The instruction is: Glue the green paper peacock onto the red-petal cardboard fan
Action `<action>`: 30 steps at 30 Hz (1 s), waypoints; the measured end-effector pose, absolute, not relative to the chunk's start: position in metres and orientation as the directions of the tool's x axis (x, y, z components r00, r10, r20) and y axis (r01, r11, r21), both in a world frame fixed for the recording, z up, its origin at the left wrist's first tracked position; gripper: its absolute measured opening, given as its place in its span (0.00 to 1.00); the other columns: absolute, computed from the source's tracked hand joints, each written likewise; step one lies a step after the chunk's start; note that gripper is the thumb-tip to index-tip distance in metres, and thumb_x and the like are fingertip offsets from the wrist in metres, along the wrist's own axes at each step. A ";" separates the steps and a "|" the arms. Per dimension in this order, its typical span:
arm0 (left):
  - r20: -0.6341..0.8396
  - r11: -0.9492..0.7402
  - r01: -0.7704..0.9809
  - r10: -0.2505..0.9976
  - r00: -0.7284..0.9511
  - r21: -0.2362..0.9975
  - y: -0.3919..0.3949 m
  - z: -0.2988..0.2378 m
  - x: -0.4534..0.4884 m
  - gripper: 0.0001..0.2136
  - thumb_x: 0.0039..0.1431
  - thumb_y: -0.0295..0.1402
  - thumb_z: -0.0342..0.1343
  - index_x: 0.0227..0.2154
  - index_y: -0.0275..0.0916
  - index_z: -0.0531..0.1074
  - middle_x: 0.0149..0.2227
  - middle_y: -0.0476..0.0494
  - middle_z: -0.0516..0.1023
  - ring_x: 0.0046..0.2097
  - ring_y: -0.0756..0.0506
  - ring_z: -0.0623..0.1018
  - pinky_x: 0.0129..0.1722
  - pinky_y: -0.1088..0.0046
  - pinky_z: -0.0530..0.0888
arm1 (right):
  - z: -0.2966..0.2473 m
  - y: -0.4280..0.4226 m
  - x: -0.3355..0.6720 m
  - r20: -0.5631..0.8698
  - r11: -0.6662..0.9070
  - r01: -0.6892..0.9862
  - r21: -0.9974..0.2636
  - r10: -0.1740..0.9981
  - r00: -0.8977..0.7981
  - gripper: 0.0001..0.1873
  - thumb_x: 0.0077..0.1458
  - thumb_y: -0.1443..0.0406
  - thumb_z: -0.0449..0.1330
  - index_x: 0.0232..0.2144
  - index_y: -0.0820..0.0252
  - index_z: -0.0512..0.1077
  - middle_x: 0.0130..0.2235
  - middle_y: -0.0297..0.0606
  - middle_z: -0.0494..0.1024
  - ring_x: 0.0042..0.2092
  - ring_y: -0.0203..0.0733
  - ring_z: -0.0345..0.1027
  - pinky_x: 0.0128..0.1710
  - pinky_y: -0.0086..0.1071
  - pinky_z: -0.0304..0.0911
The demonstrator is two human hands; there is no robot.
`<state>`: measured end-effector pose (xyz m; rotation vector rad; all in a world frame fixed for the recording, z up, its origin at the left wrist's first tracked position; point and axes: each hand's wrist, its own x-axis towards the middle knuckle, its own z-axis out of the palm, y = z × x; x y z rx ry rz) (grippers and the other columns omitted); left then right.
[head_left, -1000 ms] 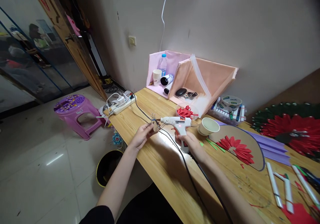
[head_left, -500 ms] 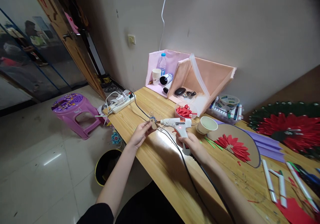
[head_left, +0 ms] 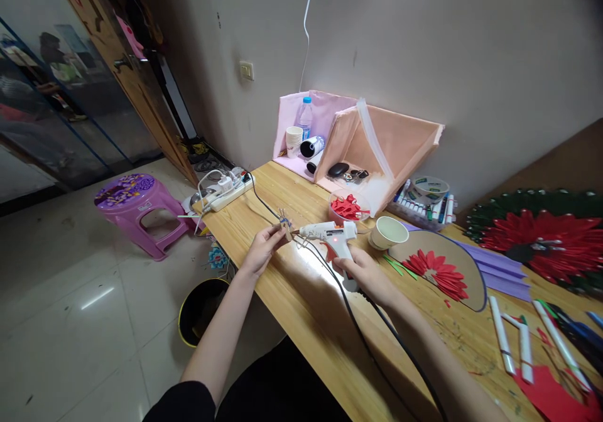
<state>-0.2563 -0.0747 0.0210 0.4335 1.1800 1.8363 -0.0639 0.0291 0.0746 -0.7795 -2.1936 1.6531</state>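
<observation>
My right hand (head_left: 354, 267) is closed around the handle of a white hot glue gun (head_left: 337, 237), whose nozzle points left. Between the fingers of my left hand (head_left: 262, 247) is a small tan piece (head_left: 289, 230) with thin wiry bits and some blue on it; its kind I cannot make out. The nozzle tip is at or very near this piece; contact is not clear. A black cord (head_left: 393, 336) trails from the gun's handle toward the lower right. Both hands are above the wooden table (head_left: 301, 309).
Behind the hands stand a bowl of red paper pieces (head_left: 348, 208), a paper cup (head_left: 388, 233) and a pink cardboard stand (head_left: 405, 142). A fan-shaped board with a red flower (head_left: 436, 274) lies right. A power strip (head_left: 230, 191) sits at the left edge, above a black bin (head_left: 201, 312).
The view has shifted slightly. The glue gun and the small piece stay close together, with both hands gripping as before.
</observation>
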 end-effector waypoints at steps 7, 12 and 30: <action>-0.143 -0.180 -0.451 0.793 -0.593 0.874 -0.081 0.022 -0.261 0.16 0.43 0.36 0.67 0.36 0.33 0.77 0.39 0.39 0.81 0.42 0.43 0.78 0.49 0.67 0.70 | 0.081 0.025 -0.066 0.013 0.373 0.244 -0.895 0.567 -0.823 0.11 0.49 0.60 0.54 0.31 0.60 0.71 0.27 0.34 0.69 0.29 0.39 0.60 0.28 0.31 0.55; -0.144 -0.187 -0.441 0.774 -0.616 0.878 -0.085 0.022 -0.267 0.16 0.43 0.37 0.67 0.35 0.32 0.77 0.38 0.38 0.81 0.43 0.42 0.79 0.51 0.65 0.70 | 0.077 0.021 -0.074 0.034 0.300 0.213 -0.930 0.646 -0.763 0.12 0.49 0.57 0.54 0.30 0.61 0.68 0.26 0.33 0.67 0.27 0.37 0.58 0.27 0.31 0.54; -0.183 -0.124 -0.426 0.772 -0.609 0.896 -0.101 0.029 -0.288 0.17 0.44 0.41 0.65 0.35 0.35 0.78 0.39 0.40 0.81 0.40 0.47 0.79 0.39 0.76 0.72 | 0.067 0.012 -0.114 -0.013 -0.026 -0.002 -1.000 0.548 -0.836 0.15 0.47 0.54 0.49 0.21 0.60 0.63 0.19 0.32 0.62 0.21 0.34 0.52 0.22 0.29 0.50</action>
